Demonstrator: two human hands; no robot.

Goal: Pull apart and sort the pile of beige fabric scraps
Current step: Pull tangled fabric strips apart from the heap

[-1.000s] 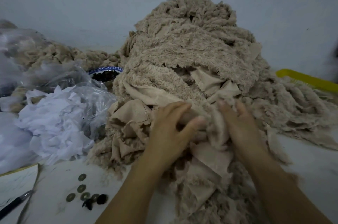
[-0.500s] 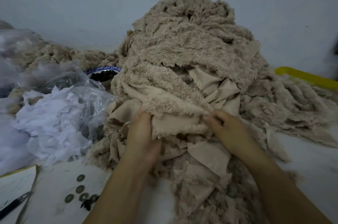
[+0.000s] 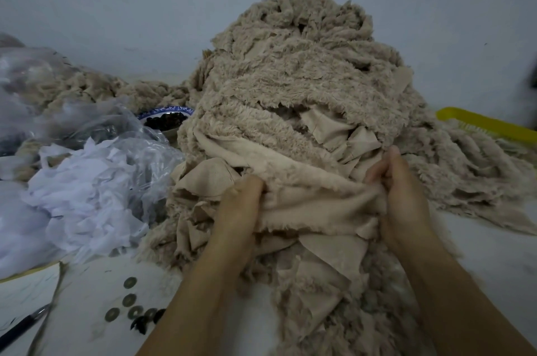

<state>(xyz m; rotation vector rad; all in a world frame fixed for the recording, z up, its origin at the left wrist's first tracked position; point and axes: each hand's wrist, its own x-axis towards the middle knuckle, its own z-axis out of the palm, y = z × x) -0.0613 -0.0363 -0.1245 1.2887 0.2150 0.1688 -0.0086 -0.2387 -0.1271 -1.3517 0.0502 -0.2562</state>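
A tall pile of beige fluffy fabric scraps [image 3: 302,71] rises at the centre, against the wall. One beige scrap [image 3: 316,204] is stretched flat across the pile's front, smooth side towards me. My left hand [image 3: 241,207] grips its left end with curled fingers. At the scrap's right end, my right hand [image 3: 401,196] pinches the bunched edge. More loose beige scraps [image 3: 319,291] lie below the held piece, between my forearms.
White scraps [image 3: 84,198] and clear plastic bags [image 3: 72,126] lie left. A blue-rimmed bowl of dark bits [image 3: 165,118] sits behind them. Several round coins [image 3: 128,302], a pen [image 3: 20,329] and paper lie front left. A yellow tray edge [image 3: 488,124] shows right.
My hands have moved apart, the right one further right and up, spreading the beige scrap wider between them. The left hand keeps its grip at the left end.
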